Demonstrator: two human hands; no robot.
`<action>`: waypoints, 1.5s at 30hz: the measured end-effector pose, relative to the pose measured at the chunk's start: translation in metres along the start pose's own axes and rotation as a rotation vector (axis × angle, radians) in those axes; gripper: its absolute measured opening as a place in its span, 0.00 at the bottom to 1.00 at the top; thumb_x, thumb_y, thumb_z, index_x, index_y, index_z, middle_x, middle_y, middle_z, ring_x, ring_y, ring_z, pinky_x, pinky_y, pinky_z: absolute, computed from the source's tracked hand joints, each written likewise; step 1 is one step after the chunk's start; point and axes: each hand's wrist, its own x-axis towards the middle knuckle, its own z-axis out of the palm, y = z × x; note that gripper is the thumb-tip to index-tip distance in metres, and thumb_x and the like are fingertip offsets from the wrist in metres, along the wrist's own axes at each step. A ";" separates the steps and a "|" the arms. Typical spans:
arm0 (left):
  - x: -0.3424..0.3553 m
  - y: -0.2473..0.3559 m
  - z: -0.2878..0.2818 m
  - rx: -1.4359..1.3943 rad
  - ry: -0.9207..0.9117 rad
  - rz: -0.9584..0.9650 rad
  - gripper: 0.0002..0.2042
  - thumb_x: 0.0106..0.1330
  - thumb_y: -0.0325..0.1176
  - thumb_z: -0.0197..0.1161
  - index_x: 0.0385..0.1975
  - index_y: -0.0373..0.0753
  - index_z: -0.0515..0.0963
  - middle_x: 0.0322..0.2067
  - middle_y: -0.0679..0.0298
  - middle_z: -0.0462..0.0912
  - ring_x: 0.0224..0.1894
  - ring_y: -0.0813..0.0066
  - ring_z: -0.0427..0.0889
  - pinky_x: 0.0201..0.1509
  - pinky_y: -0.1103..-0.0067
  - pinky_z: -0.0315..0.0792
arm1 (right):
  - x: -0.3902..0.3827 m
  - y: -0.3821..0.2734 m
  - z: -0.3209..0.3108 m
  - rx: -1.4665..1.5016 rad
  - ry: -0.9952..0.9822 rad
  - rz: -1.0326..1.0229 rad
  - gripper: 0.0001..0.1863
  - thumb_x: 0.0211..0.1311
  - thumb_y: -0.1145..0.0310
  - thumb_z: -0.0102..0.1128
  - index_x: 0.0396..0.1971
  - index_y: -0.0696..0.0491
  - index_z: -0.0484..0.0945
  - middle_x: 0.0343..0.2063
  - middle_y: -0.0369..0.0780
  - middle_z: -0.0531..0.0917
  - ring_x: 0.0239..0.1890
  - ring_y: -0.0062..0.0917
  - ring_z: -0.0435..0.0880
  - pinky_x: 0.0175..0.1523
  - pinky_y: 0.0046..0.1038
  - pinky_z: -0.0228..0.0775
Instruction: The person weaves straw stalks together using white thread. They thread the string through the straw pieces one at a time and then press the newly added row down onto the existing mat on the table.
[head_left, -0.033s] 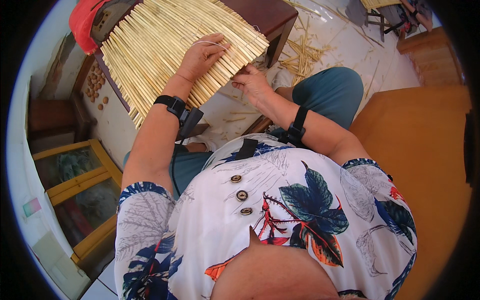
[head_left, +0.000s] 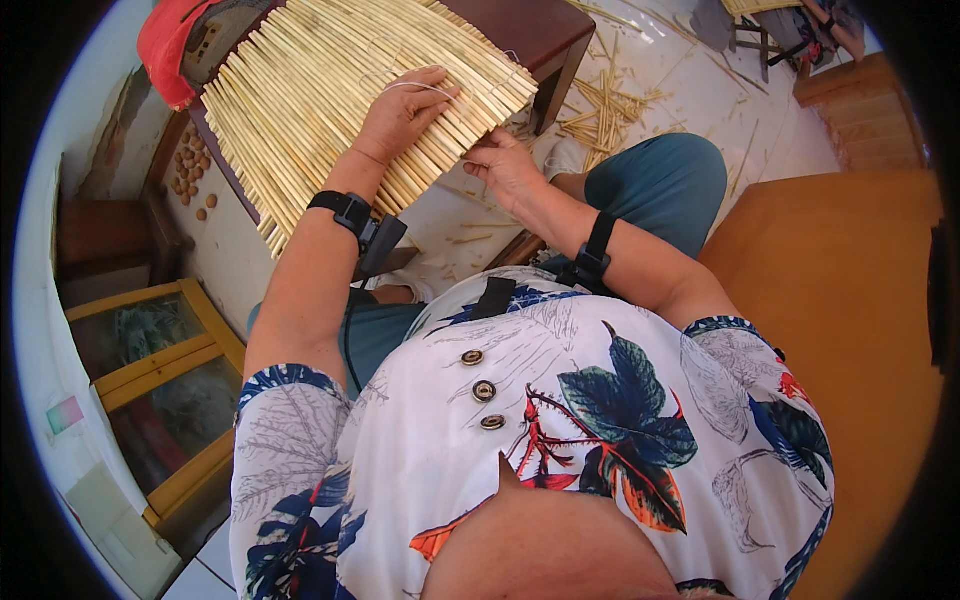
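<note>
A mat of pale, straight stalks point(head_left: 320, 100), laid side by side, rests on a dark red-brown table point(head_left: 530, 30) and juts over its near edge. My left hand point(head_left: 405, 112) lies on top near the mat's right end, fingers stretched over the stalks. Across those fingers runs a thin white cord point(head_left: 415, 85), which loops on over the mat. At the mat's near right corner is my right hand point(head_left: 508, 170), its thumb and fingers pinched close against the stalk ends. What sits between these fingertips is too small to tell.
Loose cut stalks point(head_left: 605, 115) litter the tiled floor right of the table. A red cloth point(head_left: 172, 50) hangs at the table's far left. Round brown things point(head_left: 188, 165) lie on the floor at left, beyond a yellow-framed glazed cabinet point(head_left: 165, 350). An orange-brown wooden surface point(head_left: 830, 330) stands at my right.
</note>
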 end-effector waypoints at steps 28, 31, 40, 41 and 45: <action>-0.002 -0.002 0.001 -0.049 0.042 0.015 0.12 0.55 0.26 0.61 0.40 0.42 0.80 0.47 0.58 0.76 0.55 0.63 0.70 0.57 0.74 0.65 | 0.007 0.002 0.006 -0.172 0.088 -0.151 0.12 0.49 0.82 0.56 0.36 0.65 0.75 0.34 0.41 0.79 0.33 0.24 0.78 0.38 0.22 0.70; 0.001 0.002 0.000 -0.044 0.070 0.043 0.11 0.54 0.28 0.62 0.38 0.44 0.81 0.44 0.58 0.78 0.52 0.62 0.72 0.55 0.73 0.67 | 0.018 0.010 0.001 -0.235 0.090 -0.201 0.12 0.49 0.81 0.57 0.36 0.64 0.75 0.34 0.39 0.79 0.32 0.22 0.77 0.37 0.22 0.69; 0.000 0.000 0.002 -0.012 0.089 0.042 0.11 0.54 0.28 0.62 0.37 0.44 0.81 0.44 0.58 0.78 0.52 0.61 0.72 0.55 0.72 0.66 | 0.022 0.014 -0.002 -0.243 0.061 -0.246 0.11 0.51 0.80 0.56 0.37 0.61 0.77 0.35 0.37 0.79 0.35 0.18 0.75 0.40 0.20 0.67; 0.001 0.001 0.001 -0.005 0.088 0.052 0.11 0.54 0.28 0.62 0.38 0.44 0.81 0.44 0.58 0.78 0.52 0.61 0.72 0.55 0.72 0.66 | 0.023 0.015 -0.004 -0.254 0.039 -0.262 0.12 0.52 0.80 0.56 0.38 0.60 0.77 0.36 0.37 0.79 0.36 0.18 0.75 0.41 0.20 0.66; 0.001 0.005 -0.003 0.009 0.018 0.024 0.13 0.55 0.25 0.61 0.41 0.43 0.79 0.49 0.57 0.75 0.55 0.61 0.69 0.58 0.72 0.64 | 0.033 0.021 -0.016 -0.360 -0.023 -0.347 0.13 0.53 0.80 0.55 0.41 0.59 0.77 0.38 0.35 0.80 0.38 0.17 0.74 0.43 0.19 0.66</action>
